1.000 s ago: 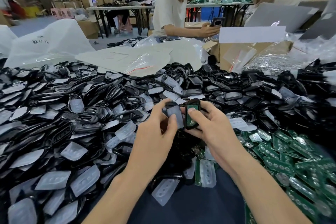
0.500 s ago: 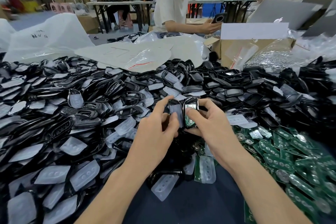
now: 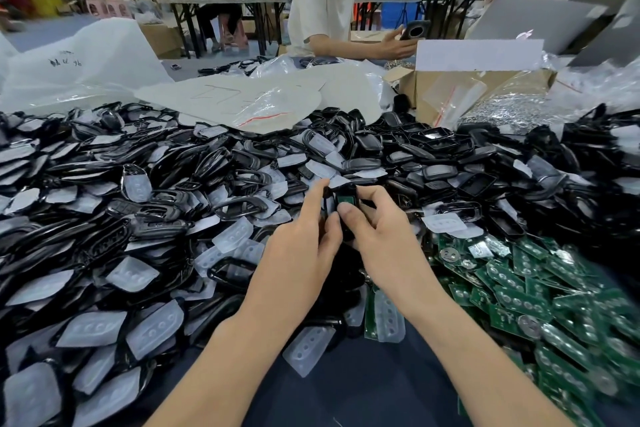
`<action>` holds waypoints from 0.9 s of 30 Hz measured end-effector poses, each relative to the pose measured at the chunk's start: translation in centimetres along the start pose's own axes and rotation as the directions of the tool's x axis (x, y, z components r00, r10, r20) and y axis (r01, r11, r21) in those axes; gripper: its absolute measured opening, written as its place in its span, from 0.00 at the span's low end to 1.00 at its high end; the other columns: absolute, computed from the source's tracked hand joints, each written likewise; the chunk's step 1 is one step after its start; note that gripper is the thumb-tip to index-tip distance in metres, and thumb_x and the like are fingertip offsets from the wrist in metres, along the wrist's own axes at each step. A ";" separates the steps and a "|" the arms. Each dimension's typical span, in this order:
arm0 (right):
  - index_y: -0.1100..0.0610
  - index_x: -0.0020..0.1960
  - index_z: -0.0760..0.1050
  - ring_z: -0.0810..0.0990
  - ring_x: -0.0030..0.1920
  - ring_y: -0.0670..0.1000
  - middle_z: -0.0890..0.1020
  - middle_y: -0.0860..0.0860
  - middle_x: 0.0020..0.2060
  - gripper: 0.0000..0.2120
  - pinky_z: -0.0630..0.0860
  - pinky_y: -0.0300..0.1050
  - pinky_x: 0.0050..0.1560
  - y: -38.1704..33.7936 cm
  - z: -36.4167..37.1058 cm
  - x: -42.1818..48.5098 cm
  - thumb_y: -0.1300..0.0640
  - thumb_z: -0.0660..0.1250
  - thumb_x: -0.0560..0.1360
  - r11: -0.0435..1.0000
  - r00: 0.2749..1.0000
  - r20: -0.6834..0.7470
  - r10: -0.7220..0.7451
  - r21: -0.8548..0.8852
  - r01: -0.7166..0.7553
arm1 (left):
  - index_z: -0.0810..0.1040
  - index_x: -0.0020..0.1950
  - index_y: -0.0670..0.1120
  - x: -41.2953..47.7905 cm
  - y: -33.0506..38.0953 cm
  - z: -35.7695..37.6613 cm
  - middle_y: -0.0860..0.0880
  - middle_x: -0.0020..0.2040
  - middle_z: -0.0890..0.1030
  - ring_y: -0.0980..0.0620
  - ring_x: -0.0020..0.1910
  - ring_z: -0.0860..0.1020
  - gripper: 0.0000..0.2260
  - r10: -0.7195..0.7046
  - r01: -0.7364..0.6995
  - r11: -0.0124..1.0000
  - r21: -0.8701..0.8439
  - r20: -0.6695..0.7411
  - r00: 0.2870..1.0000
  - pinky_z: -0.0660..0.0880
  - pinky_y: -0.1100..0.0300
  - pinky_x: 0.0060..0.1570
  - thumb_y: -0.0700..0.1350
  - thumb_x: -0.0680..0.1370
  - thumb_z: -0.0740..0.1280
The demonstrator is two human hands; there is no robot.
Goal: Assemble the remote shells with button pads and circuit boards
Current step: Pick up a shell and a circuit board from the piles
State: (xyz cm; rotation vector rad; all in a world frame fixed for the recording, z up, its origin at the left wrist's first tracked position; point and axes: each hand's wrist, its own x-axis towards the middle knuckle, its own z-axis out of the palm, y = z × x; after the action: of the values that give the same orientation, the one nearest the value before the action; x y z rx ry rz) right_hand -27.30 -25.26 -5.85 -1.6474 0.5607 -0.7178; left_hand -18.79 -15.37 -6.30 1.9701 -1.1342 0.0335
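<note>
On the left side of the dark table lies one big heap of black shells mixed with clear button pads; they are too many to count. Behind this heap stands one white plastic bag. At the middle, the two hands are close together, thumbs side by side, and both pinch one remote shell, held just above the heap. The left hand holds it with the thumb and a straight index finger at its left edge. The right hand curls its fingers round the right edge, and its thumb presses on the one green circuit board inside the shell; only a small part of this board shows. To the right lies a second heap, of green boards, also beyond counting. Far behind are one cardboard box and three people at tables
</note>
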 end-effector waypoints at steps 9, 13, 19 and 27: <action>0.44 0.73 0.71 0.77 0.66 0.38 0.81 0.34 0.61 0.19 0.72 0.47 0.71 -0.2 -0.1 -0.1 0.59 0.60 0.85 0.993 0.988 0.150 0.032 0.107 -0.049 | 0.60 0.80 0.53 0.0 0.1 -0.3 0.51 0.32 0.73 0.44 0.33 0.75 0.28 -0.016 0.018 0.999 -0.042 0.034 0.999 0.73 0.45 0.37 0.57 0.79 0.54; 0.38 0.57 0.78 0.83 0.55 0.37 0.83 0.43 0.55 0.18 0.80 0.36 0.54 -0.3 -0.6 0.2 0.62 0.67 0.81 0.942 0.982 0.167 0.093 0.305 -0.141 | 0.53 0.81 0.60 0.0 -0.5 -0.2 0.54 0.37 0.78 0.57 0.38 0.78 0.29 0.014 -0.010 0.994 -0.108 0.035 0.999 0.74 0.62 0.40 0.64 0.79 0.47; 0.38 0.55 0.79 0.84 0.48 0.35 0.86 0.36 0.43 0.19 0.79 0.32 0.46 -0.3 -0.9 0.3 0.64 0.70 0.79 0.933 0.980 0.193 0.044 0.344 -0.110 | 0.52 0.77 0.70 -0.1 -1.0 0.0 0.57 0.36 0.77 0.63 0.43 0.77 0.24 0.041 -0.020 0.968 -0.249 0.080 0.996 0.70 0.75 0.42 0.62 0.80 0.46; 0.47 0.69 0.77 0.84 0.53 0.53 0.84 0.56 0.52 0.23 0.82 0.46 0.55 -0.8 -1.6 0.4 0.60 0.70 0.76 0.819 0.985 0.175 -0.001 0.565 -0.099 | 0.73 0.61 0.54 0.3 0.1 -0.3 0.56 0.40 0.81 0.59 0.38 0.79 0.08 -0.167 0.165 0.813 -0.559 0.047 0.985 0.76 0.65 0.41 0.52 0.83 0.62</action>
State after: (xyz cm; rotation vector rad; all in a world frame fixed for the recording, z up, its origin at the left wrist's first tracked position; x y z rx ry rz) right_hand -28.17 -26.49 -4.77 -1.1054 0.2254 -0.6229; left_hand -18.58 -15.38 -5.97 1.5200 -0.8359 -0.3544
